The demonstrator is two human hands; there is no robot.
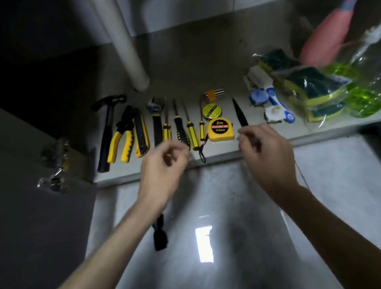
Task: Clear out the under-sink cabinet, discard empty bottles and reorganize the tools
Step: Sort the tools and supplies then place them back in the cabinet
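Tools lie in a row on the cabinet floor [185, 87]: a hammer [107, 133], yellow pliers [123, 136], a utility knife [141, 136], an adjustable wrench [156, 119], several yellow-handled screwdrivers [191, 133], a yellow tape measure [220, 129], a tape roll [212, 110] and hex keys [214, 93]. My right hand [266, 155] pinches the rear end of a black pointed tool [240, 113], just right of the tape measure. My left hand [163, 162] hovers over the screwdriver handles at the cabinet's front edge, its fingers loosely curled and holding nothing.
A white drain pipe [124, 41] slants down at the back left. Bagged green sponges [303, 84], blue and white plastic pieces [260, 97], a clear green-tinted bag [359, 96] and a pink item [325, 36] fill the right side. A black object [160, 235] lies on the tiled floor.
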